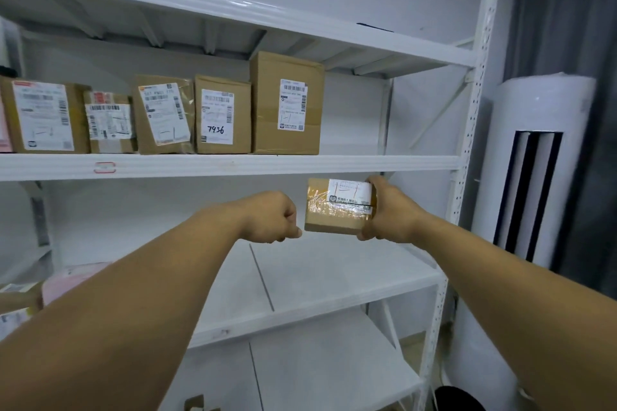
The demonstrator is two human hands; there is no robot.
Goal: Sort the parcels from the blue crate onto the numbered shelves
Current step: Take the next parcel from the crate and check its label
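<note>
My right hand (pixel 389 213) grips a small brown taped parcel (pixel 334 215) with a white label by its right end, holding it in the air above the right part of the middle white shelf (pixel 334 280). My left hand (pixel 273 218) is curled into a fist just left of the parcel, holding nothing that I can see; its knuckles are near the parcel's lower left corner. On the shelf above (pixel 233 165) stands a row of several labelled cardboard boxes, the tallest (pixel 287 103) at the right end and one (pixel 223 115) marked 7436 beside it. The blue crate is out of view.
A white shelf upright (pixel 467 130) runs down the right side. Right of it stands a white floor air conditioner (pixel 534 170) before a dark curtain (pixel 574 10). Pink and brown parcels (pixel 63 280) lie at the left end of the middle shelf. A lower shelf (pixel 327 364) shows beneath.
</note>
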